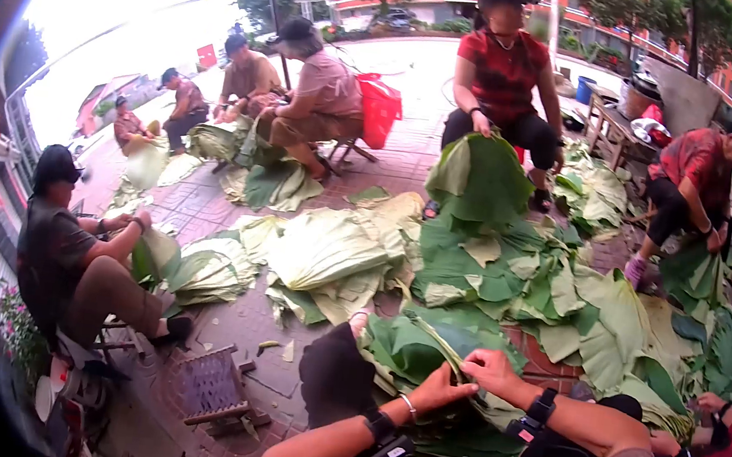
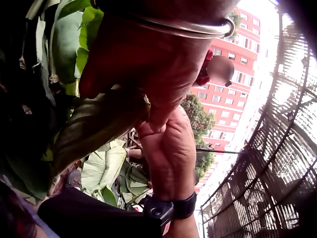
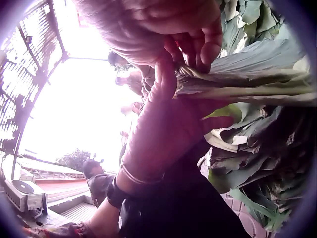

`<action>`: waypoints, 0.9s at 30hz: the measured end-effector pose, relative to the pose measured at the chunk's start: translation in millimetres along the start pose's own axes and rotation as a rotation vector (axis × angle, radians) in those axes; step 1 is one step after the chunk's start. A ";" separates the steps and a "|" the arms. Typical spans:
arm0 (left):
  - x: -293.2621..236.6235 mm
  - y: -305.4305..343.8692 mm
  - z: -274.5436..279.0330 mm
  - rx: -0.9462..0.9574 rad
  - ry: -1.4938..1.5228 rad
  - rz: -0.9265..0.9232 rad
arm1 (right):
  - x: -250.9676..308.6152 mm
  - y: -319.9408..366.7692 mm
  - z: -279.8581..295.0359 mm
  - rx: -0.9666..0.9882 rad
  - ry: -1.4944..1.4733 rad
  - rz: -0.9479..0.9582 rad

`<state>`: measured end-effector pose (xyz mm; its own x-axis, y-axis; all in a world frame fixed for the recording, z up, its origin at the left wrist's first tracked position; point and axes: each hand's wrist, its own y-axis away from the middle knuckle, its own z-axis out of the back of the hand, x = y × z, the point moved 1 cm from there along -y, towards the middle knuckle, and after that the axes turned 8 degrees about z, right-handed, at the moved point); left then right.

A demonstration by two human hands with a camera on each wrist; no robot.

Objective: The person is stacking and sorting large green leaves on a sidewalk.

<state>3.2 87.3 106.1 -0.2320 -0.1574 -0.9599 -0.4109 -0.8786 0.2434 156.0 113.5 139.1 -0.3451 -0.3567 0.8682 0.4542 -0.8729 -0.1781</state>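
Note:
Close together over the lap, both hands work on one folded lotus leaf (image 3: 257, 84). The left hand (image 1: 436, 392), with a silver bangle at its wrist, grips the leaf's bunched end from below in the right wrist view. From above, the right hand (image 3: 163, 29) curls its fingertips onto that same gathered end, and the two thumbs meet there. The leaf runs out from the hands in wrinkled, pleated folds. More green lotus leaves (image 1: 398, 345) lie over the lap under and beyond the hands.
Pale and green leaves (image 1: 332, 252) spread in heaps across the brick paving ahead. A small low stool (image 1: 217, 383) stands at the left. Several people sit around handling leaves, one (image 1: 506, 73) straight ahead. Another person's hand (image 1: 707, 407) is close at the right.

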 end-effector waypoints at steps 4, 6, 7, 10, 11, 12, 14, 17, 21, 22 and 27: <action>15.4 -8.9 -12.2 -0.105 0.080 -0.118 | -10.3 -6.4 12.1 0.004 -0.042 -0.109; 19.5 -10.7 -14.9 -0.165 0.185 -0.211 | 5.2 -13.7 30.1 -0.137 -0.192 -0.227; 15.7 -9.7 -7.6 -0.192 0.179 -0.217 | -6.0 -23.8 42.2 -0.228 -0.271 -0.199; 18.6 -15.0 6.4 -0.308 0.459 0.139 | -36.9 -51.9 92.2 -0.520 -0.538 -0.107; 11.6 -13.4 16.4 -0.352 0.609 0.178 | -50.7 -59.4 113.3 -0.584 -0.568 -0.090; -1.1 -12.4 30.3 -0.390 0.758 0.217 | -62.2 -65.6 133.0 -0.652 -0.598 -0.073; -8.6 -27.2 58.9 -0.503 0.848 0.087 | -61.7 -66.5 166.3 -0.728 -0.722 -0.089; -55.0 -56.3 110.9 -0.657 0.599 -0.282 | -44.6 -63.8 204.8 -0.832 -0.820 0.009; -132.8 -45.9 127.1 -0.804 0.029 -0.518 | -42.4 -59.0 228.2 -0.919 -0.864 0.138; -162.7 -41.0 124.9 -0.855 -0.172 -0.654 | -47.6 -58.4 234.1 -0.932 -0.892 0.155; -177.3 -33.5 100.7 -0.766 -0.702 -0.756 | -73.0 -54.9 260.2 -0.963 -0.894 0.129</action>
<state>-30.7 190.0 282.2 -0.6728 0.5561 -0.4879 -0.0882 -0.7151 -0.6934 370.0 274.1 206.0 0.4827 -0.4374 0.7588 -0.4472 -0.8680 -0.2159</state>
